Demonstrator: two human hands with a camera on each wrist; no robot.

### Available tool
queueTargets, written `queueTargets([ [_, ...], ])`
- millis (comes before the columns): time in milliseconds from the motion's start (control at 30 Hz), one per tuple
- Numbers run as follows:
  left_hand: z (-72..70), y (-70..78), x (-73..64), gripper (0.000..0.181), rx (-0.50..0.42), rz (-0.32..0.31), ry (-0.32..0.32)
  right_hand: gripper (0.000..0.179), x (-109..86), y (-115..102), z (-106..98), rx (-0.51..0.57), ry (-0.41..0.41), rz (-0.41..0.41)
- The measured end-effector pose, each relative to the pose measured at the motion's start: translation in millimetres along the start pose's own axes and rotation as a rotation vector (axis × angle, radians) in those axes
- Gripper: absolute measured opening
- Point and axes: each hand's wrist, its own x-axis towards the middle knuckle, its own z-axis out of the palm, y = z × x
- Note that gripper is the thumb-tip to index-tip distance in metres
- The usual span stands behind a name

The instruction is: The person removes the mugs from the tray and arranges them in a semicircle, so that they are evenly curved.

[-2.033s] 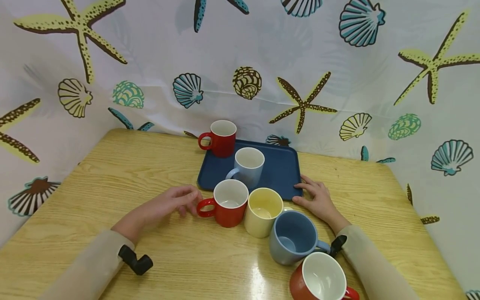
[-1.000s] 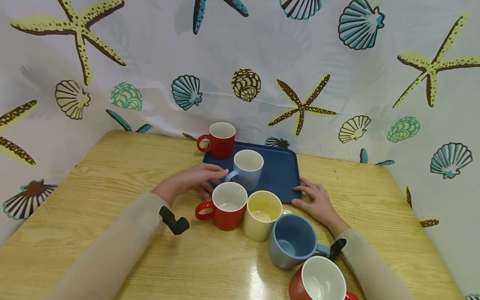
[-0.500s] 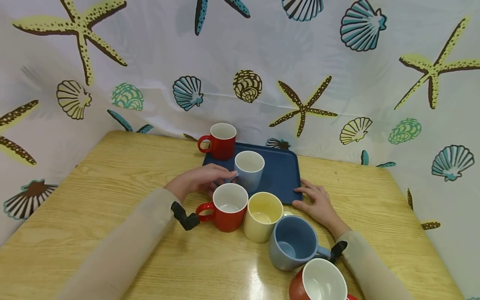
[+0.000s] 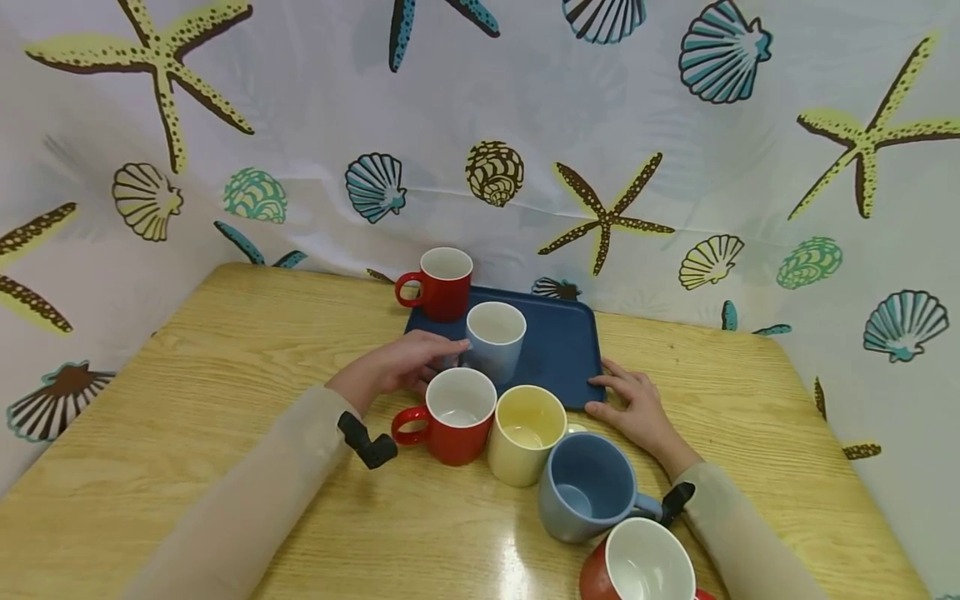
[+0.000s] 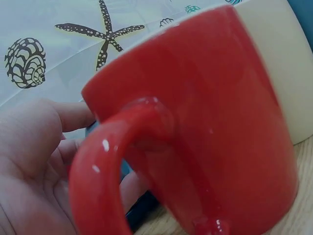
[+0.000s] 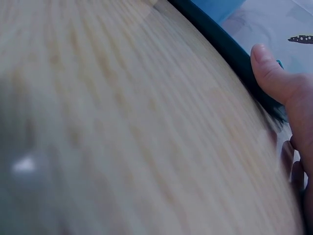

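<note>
My left hand (image 4: 405,360) grips the handle side of a light blue mug (image 4: 498,358) with a white inside. This mug stands upright near the front of a dark blue tray (image 4: 558,350). In the left wrist view, a red mug (image 5: 210,127) stands before the hand (image 5: 34,161) and hides most of its fingers. My right hand (image 4: 636,408) rests at the tray's front right corner with relaxed fingers. Its thumb (image 6: 269,68) touches the tray rim in the right wrist view. A second red mug (image 4: 444,293) stands at the tray's back left.
The front red mug (image 4: 459,433), a pale yellow mug (image 4: 517,454), a darker blue mug (image 4: 573,512) and another red mug (image 4: 596,575) form a slanting row on the wooden table (image 4: 225,375). A shell-patterned cloth (image 4: 300,108) hangs behind.
My left hand has moved from beside the front red mug's handle, up and right to the light blue mug's handle. That mug has shifted slightly left. The right hand has stayed put.
</note>
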Motion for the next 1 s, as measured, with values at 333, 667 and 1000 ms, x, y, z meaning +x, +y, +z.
queueTargets([
  [333,-7.5,-5.7,-4.6,0.046,-0.088,0.049,-0.029,0.045,-0.5,-1,1,0.013,-0.001,0.012],
  [667,-11.4,-9.4,-10.4,0.052,-0.11,0.111,0.018,0.045,0.4,0,0,0.008,0.0,0.021],
  [1000,-14.8,-20.8,-11.9,0.054,-0.099,0.18,0.056,0.045,-0.3,-3,0,0.016,0.003,0.021],
])
